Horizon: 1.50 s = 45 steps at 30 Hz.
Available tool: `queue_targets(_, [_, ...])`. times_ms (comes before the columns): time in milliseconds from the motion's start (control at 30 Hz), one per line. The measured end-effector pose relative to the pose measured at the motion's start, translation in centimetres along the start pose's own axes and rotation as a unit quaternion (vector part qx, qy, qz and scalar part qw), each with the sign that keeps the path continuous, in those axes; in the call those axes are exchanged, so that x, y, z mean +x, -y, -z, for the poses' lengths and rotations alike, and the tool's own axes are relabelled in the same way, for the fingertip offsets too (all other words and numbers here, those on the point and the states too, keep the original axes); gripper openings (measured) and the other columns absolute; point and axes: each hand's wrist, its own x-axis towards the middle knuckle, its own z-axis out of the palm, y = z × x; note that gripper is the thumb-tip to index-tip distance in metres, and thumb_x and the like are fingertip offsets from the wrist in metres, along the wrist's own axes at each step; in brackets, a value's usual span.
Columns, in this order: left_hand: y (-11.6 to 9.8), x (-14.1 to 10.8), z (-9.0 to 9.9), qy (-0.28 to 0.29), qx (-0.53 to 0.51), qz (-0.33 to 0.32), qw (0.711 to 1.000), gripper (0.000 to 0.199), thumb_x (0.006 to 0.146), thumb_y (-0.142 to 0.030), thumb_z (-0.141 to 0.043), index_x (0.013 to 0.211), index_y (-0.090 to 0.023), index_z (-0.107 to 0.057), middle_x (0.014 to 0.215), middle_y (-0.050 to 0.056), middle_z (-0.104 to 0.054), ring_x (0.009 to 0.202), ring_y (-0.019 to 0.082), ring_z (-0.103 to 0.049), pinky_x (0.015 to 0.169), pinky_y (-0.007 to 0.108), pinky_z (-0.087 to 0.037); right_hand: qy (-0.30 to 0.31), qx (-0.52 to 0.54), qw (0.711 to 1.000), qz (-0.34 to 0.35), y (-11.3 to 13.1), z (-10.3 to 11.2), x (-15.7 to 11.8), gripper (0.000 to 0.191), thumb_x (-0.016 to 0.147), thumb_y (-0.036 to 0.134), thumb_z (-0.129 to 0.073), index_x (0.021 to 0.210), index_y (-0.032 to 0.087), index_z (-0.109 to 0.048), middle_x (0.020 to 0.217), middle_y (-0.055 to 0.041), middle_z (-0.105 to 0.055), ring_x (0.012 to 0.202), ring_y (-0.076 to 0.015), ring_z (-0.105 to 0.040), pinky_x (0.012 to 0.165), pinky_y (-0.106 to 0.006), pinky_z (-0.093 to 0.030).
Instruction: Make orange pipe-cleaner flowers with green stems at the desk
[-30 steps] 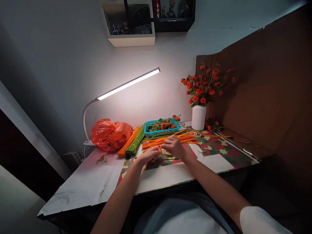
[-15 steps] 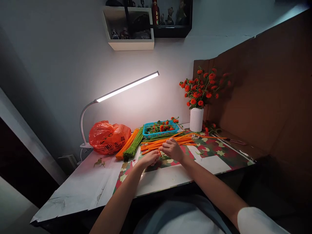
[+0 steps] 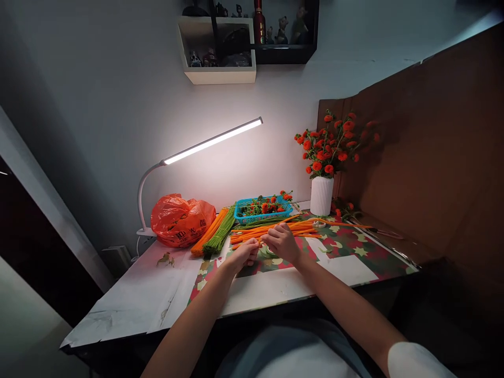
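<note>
My left hand (image 3: 247, 253) is closed in a pinch above the front of the table, its fingertips on a small piece of orange pipe cleaner (image 3: 260, 242). My right hand (image 3: 282, 242) meets it from the right, thumb and fingers pinched on the same piece; the fingers mostly cover it. Just behind both hands lies a loose pile of orange pipe cleaners (image 3: 241, 238). Left of that pile are a green pipe cleaner bundle (image 3: 219, 239) and an orange bundle (image 3: 207, 240).
A blue basket (image 3: 241, 219) at the back holds orange flowers on green stems. Right of it stands a white ribbed vase (image 3: 322, 196) with similar flowers. An orange plastic bag (image 3: 181, 223) sits under a lit lamp (image 3: 212, 142). Cardboard (image 3: 417, 147) walls the right side.
The whole view has shifted slightly, so the scene sits a little farther right. Both hands stay pinched together at the orange piece, with only small finger movement.
</note>
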Motion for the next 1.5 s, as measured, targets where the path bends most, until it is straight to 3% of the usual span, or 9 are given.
queue_targets(200, [0.6,0.7,0.6,0.012,-0.138,-0.027,0.99,0.036,0.072,-0.032,-0.067,0.073,-0.021,-0.032,0.051,-0.012,-0.024,0.038,0.003,-0.02,0.04,0.017,-0.01,-0.015,0.048,0.998,-0.026,0.2,-0.4,-0.2,0.031,0.096,0.029,-0.043,0.075,0.02,-0.064,0.066,-0.0008,-0.059,0.069,-0.0144,-0.043,0.074,-0.031,-0.025])
queue_targets(467, [0.1,1.1,1.6,0.029,-0.233,-0.136,0.963,0.042,0.075,-0.031,-0.068,0.071,-0.021,-0.028,0.05,-0.012,-0.021,0.038,0.003,-0.017,0.039,0.016,-0.012,0.021,0.217,0.962,-0.165,0.5,-0.3,0.0,0.027,0.09,0.032,-0.054,0.07,0.02,-0.067,0.065,-0.0006,-0.061,0.067,-0.0135,-0.049,0.074,-0.032,-0.028])
queue_targets(567, [-0.3,0.6,1.6,0.055,-0.217,-0.147,0.963,0.042,0.074,-0.033,-0.069,0.071,-0.021,-0.029,0.051,-0.012,-0.019,0.038,0.003,-0.016,0.04,0.016,-0.012,0.06,0.332,0.914,-0.224,0.1,-0.4,-0.1,0.026,0.086,0.037,-0.059,0.069,0.019,-0.067,0.064,-0.001,-0.06,0.063,-0.0132,-0.049,0.069,-0.03,-0.034])
queue_targets(700, [-0.6,-0.2,1.4,0.103,-0.119,-0.112,0.981,0.04,0.072,-0.037,-0.07,0.072,-0.02,-0.034,0.052,-0.011,-0.022,0.041,0.003,-0.016,0.042,0.017,-0.011,0.15,0.482,0.802,-0.317,-1.4,-0.8,-0.7,0.03,0.074,0.046,-0.068,0.07,0.017,-0.069,0.067,-0.0022,-0.061,0.061,-0.013,-0.052,0.055,-0.025,-0.037])
queue_targets(800, [-0.6,-0.6,1.2,0.111,-0.026,-0.08,0.99,0.039,0.07,-0.039,-0.071,0.071,-0.019,-0.038,0.052,-0.01,-0.025,0.044,0.003,-0.017,0.044,0.018,-0.009,0.189,0.497,0.771,-0.35,-2.7,-0.9,-1.0,0.034,0.064,0.048,-0.074,0.068,0.014,-0.071,0.067,-0.0033,-0.063,0.061,-0.0134,-0.054,0.054,-0.024,-0.04])
queue_targets(1033, [-0.5,-1.1,0.4,0.176,0.063,-0.022,0.982,0.039,0.068,-0.042,-0.07,0.067,-0.019,-0.039,0.05,-0.01,-0.026,0.045,0.004,-0.017,0.045,0.02,-0.009,0.195,0.502,0.771,-0.338,-3.4,-0.9,-1.3,0.038,0.055,0.049,-0.079,0.064,0.014,-0.073,0.061,-0.0047,-0.066,0.058,-0.0137,-0.055,0.052,-0.024,-0.041])
queue_targets(1167, [-0.5,-1.2,0.4,0.19,0.094,0.015,0.977,0.035,0.067,-0.04,-0.069,0.067,-0.019,-0.04,0.048,-0.01,-0.027,0.044,0.004,-0.017,0.044,0.021,-0.008,0.177,0.488,0.791,-0.325,-3.2,-0.9,-1.5,0.041,0.054,0.053,-0.08,0.062,0.014,-0.072,0.059,-0.0034,-0.063,0.054,-0.0121,-0.052,0.049,-0.023,-0.037])
queue_targets(1333, [-0.2,-0.8,0.7,0.161,0.121,0.014,0.979,0.035,0.066,-0.041,-0.069,0.067,-0.019,-0.041,0.046,-0.01,-0.03,0.041,0.004,-0.017,0.041,0.022,-0.007,0.117,0.428,0.859,-0.255,-3.0,-0.6,-1.4,0.039,0.065,0.055,-0.074,0.062,0.016,-0.072,0.055,-0.0016,-0.06,0.053,-0.0115,-0.048,0.053,-0.025,-0.034])
queue_targets(1500, [0.1,-0.5,0.6,0.112,0.136,0.001,0.984,0.035,0.069,-0.042,-0.065,0.065,-0.02,-0.039,0.047,-0.009,-0.032,0.039,0.004,-0.02,0.04,0.022,-0.008,0.056,0.294,0.934,-0.195,-2.2,-0.2,-1.1,0.039,0.08,0.051,-0.065,0.059,0.018,-0.069,0.054,0.0004,-0.059,0.057,-0.0112,-0.049,0.069,-0.03,-0.031])
